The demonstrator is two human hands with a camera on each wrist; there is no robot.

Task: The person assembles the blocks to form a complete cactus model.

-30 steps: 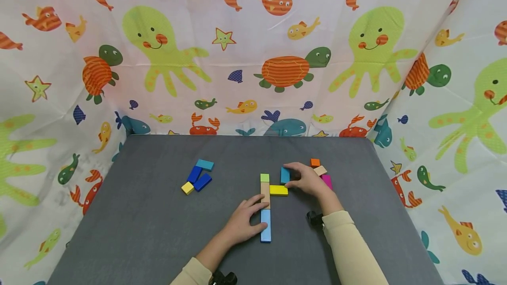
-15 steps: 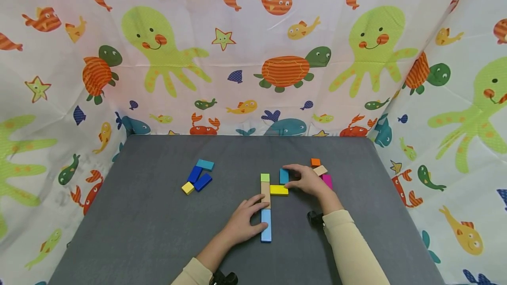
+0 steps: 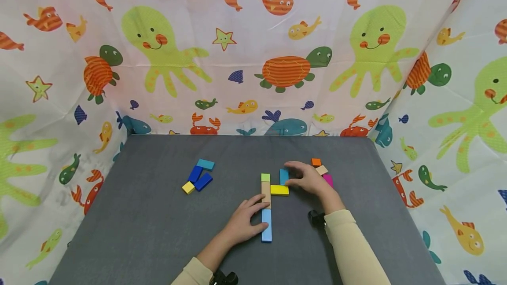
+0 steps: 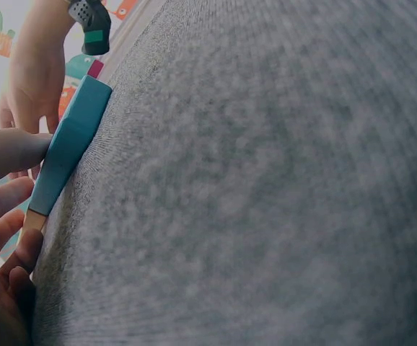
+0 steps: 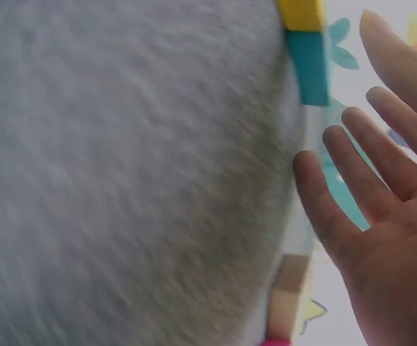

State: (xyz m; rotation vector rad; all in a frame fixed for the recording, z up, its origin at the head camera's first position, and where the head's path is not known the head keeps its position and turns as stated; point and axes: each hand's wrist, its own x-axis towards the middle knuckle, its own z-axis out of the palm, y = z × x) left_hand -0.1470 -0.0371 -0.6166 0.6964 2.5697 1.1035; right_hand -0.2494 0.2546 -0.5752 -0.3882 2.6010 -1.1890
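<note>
Head view: a line of blocks is seen on the grey surface [image 3: 158,232], with the tan block [image 3: 266,191] as the marker. The light blue block [image 3: 266,225] lies just nearer than it, the green block [image 3: 265,177] just beyond, the yellow block [image 3: 279,190] touching its right side, and the teal block [image 3: 284,176] beyond the yellow one. The left hand [image 3: 242,222] is rested against the tan and light blue blocks, fingers relaxed, nothing gripped. The right hand [image 3: 309,180] is held beside the teal block, fingers spread apart and straight in the right wrist view, thumb near its edge. A risk is judged here: the teal block could be nudged askew by a careless fingertip, and the yellow block shifted with it. Further right, orange [image 3: 315,162], beige [image 3: 321,170] and pink [image 3: 328,180] blocks are partly hidden.
</note>
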